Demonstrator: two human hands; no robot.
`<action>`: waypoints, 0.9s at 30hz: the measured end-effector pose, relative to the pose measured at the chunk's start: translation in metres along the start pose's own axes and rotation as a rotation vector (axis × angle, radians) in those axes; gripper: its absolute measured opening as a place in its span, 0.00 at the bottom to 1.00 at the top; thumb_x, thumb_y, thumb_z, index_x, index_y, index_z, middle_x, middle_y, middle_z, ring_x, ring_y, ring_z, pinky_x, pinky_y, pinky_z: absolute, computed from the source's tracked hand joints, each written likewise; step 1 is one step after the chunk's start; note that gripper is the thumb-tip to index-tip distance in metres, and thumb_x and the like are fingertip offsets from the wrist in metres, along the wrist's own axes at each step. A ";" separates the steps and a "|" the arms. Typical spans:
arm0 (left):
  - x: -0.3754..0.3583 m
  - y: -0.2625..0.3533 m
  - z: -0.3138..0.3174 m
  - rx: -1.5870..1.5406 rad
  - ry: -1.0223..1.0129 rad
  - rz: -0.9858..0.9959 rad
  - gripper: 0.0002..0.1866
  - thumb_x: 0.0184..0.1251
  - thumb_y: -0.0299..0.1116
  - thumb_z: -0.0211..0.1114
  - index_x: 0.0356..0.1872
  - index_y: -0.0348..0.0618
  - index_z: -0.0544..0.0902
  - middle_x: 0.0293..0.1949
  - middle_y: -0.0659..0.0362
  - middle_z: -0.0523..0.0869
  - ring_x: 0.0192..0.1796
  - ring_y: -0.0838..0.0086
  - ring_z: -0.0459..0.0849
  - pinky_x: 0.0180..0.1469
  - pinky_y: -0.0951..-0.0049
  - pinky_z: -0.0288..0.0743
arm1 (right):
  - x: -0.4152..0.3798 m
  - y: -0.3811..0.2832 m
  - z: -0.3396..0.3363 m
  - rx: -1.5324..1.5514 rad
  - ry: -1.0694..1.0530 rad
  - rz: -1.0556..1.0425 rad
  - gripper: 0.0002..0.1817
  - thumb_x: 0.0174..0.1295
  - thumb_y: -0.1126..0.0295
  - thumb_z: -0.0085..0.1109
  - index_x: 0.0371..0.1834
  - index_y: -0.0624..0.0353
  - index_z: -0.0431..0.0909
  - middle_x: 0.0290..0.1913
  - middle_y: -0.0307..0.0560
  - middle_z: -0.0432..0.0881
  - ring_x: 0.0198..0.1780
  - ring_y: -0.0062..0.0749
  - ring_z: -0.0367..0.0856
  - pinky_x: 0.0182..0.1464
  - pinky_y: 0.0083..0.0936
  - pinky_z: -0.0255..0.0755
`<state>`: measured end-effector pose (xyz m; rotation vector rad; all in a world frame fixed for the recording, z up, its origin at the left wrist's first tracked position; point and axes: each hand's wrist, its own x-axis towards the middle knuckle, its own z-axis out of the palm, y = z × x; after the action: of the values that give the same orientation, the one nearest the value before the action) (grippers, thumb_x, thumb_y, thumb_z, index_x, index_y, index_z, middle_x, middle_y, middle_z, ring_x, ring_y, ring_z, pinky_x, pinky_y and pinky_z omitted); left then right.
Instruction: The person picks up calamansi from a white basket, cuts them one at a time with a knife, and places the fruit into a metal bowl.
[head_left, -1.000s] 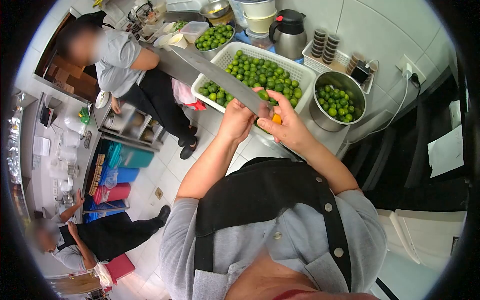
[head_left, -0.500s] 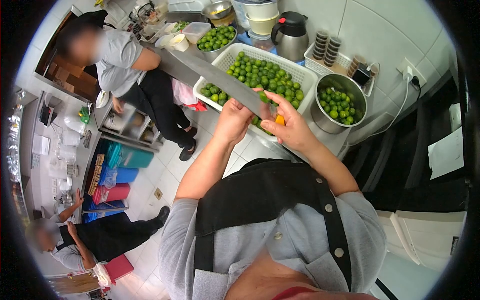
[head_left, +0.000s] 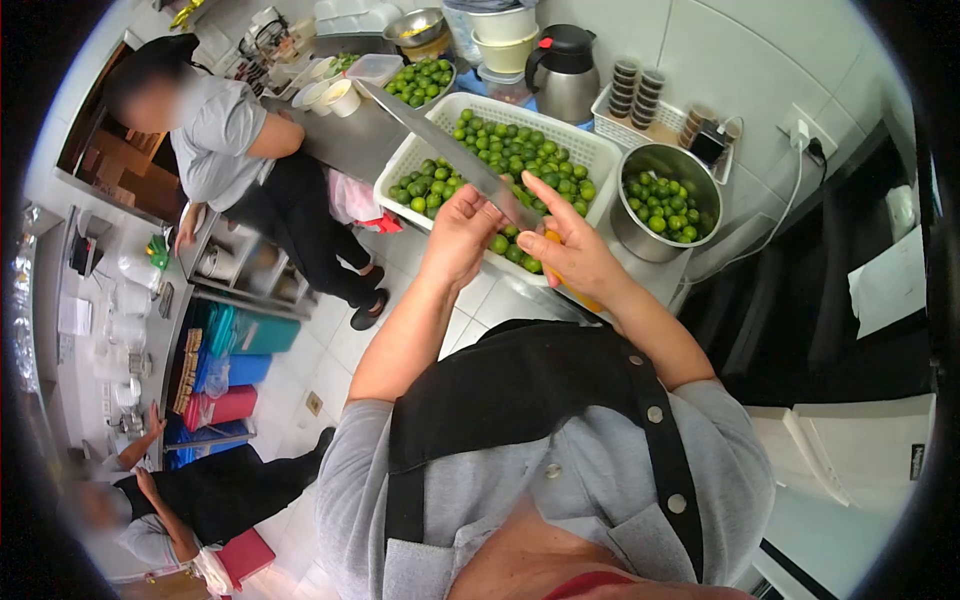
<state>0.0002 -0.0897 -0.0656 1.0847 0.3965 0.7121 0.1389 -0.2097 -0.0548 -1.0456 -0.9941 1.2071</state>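
A long knife (head_left: pixel 445 148) with a wide steel blade and a yellow-orange handle slants over a white plastic basket (head_left: pixel 605 165) full of green limes (head_left: pixel 520 150). My right hand (head_left: pixel 575 255) is closed on the handle end, with its index finger extended along the blade. My left hand (head_left: pixel 462 235) has its fingers bent together against the blade's near side; whatever they pinch is hidden. Right of the basket stands a steel pot (head_left: pixel 635 222) with more limes in it.
Behind the basket are a steel thermos jug (head_left: pixel 565 85), a bowl of limes (head_left: pixel 420 82) and a small basket with stacked cups (head_left: pixel 640 130). A white cable (head_left: pixel 770 255) hangs at the right. Two people in dark aprons stand at the left, one (head_left: pixel 235 140) near the counter.
A lime seen at my fingertips behind the blade no longer shows there. My right index finger has straightened out. The whole view has shifted slightly.
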 end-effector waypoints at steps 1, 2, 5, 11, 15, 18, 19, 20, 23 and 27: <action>0.004 -0.001 -0.004 0.061 0.084 0.019 0.16 0.67 0.29 0.60 0.55 0.39 0.73 0.44 0.60 0.81 0.44 0.75 0.80 0.48 0.75 0.73 | 0.000 -0.001 0.000 0.016 -0.019 0.007 0.33 0.64 0.66 0.57 0.72 0.50 0.57 0.32 0.36 0.71 0.19 0.12 0.63 0.20 0.12 0.62; 0.010 -0.001 -0.009 0.121 0.162 0.037 0.17 0.67 0.29 0.60 0.55 0.39 0.73 0.44 0.60 0.81 0.44 0.75 0.80 0.48 0.75 0.73 | 0.002 -0.002 0.001 0.031 -0.033 0.013 0.33 0.65 0.65 0.57 0.73 0.49 0.55 0.32 0.36 0.70 0.19 0.12 0.64 0.20 0.12 0.62; 0.026 -0.005 -0.029 0.230 0.404 0.315 0.17 0.67 0.29 0.61 0.54 0.38 0.72 0.44 0.59 0.78 0.43 0.77 0.78 0.43 0.79 0.73 | 0.009 -0.001 -0.001 0.115 0.042 0.036 0.29 0.67 0.58 0.53 0.68 0.54 0.61 0.30 0.39 0.70 0.18 0.17 0.65 0.21 0.17 0.64; 0.038 0.041 0.027 0.392 0.285 0.638 0.16 0.68 0.26 0.58 0.55 0.37 0.69 0.47 0.57 0.76 0.45 0.74 0.79 0.49 0.76 0.74 | 0.039 0.026 -0.022 0.408 0.247 0.298 0.26 0.66 0.49 0.51 0.53 0.62 0.69 0.27 0.42 0.71 0.17 0.25 0.67 0.20 0.24 0.64; 0.061 0.027 0.070 0.574 -0.150 0.310 0.23 0.65 0.27 0.60 0.61 0.41 0.68 0.54 0.56 0.77 0.55 0.71 0.78 0.55 0.72 0.74 | 0.039 0.030 -0.026 0.446 0.180 0.283 0.21 0.66 0.47 0.50 0.44 0.54 0.67 0.25 0.41 0.70 0.16 0.25 0.66 0.18 0.24 0.64; 0.072 0.011 0.090 0.639 -0.286 0.262 0.26 0.64 0.28 0.62 0.64 0.44 0.67 0.57 0.55 0.76 0.58 0.72 0.76 0.57 0.72 0.72 | 0.040 0.042 -0.036 0.362 0.107 0.243 0.18 0.66 0.47 0.48 0.46 0.49 0.64 0.27 0.41 0.69 0.17 0.21 0.65 0.17 0.20 0.64; 0.073 0.015 0.090 0.670 -0.260 0.297 0.27 0.64 0.28 0.62 0.65 0.45 0.67 0.57 0.55 0.76 0.58 0.72 0.76 0.57 0.72 0.72 | 0.038 0.038 -0.035 0.364 0.119 0.255 0.18 0.66 0.47 0.48 0.47 0.47 0.63 0.28 0.41 0.69 0.18 0.21 0.65 0.17 0.19 0.63; 0.074 0.019 0.090 0.702 -0.237 0.330 0.28 0.64 0.27 0.62 0.65 0.46 0.67 0.57 0.55 0.75 0.58 0.72 0.76 0.57 0.72 0.72 | 0.035 0.034 -0.034 0.412 0.154 0.287 0.18 0.66 0.47 0.48 0.48 0.47 0.63 0.28 0.40 0.69 0.18 0.21 0.65 0.18 0.19 0.62; 0.096 0.029 0.035 0.746 0.067 0.508 0.23 0.61 0.29 0.65 0.57 0.41 0.73 0.51 0.56 0.81 0.51 0.70 0.80 0.52 0.71 0.74 | 0.024 0.024 -0.032 0.501 0.232 0.322 0.18 0.67 0.48 0.48 0.50 0.45 0.62 0.30 0.40 0.69 0.18 0.20 0.64 0.18 0.18 0.60; 0.103 0.004 -0.032 1.424 0.004 0.243 0.17 0.53 0.31 0.69 0.46 0.41 0.81 0.42 0.52 0.84 0.42 0.63 0.83 0.48 0.67 0.76 | 0.016 0.022 -0.039 0.440 0.211 0.221 0.19 0.67 0.48 0.47 0.55 0.42 0.60 0.30 0.40 0.69 0.17 0.20 0.64 0.19 0.18 0.59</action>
<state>0.0528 0.0037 -0.0711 2.4989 0.8239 0.5945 0.1736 -0.1962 -0.0849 -0.9205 -0.4273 1.3842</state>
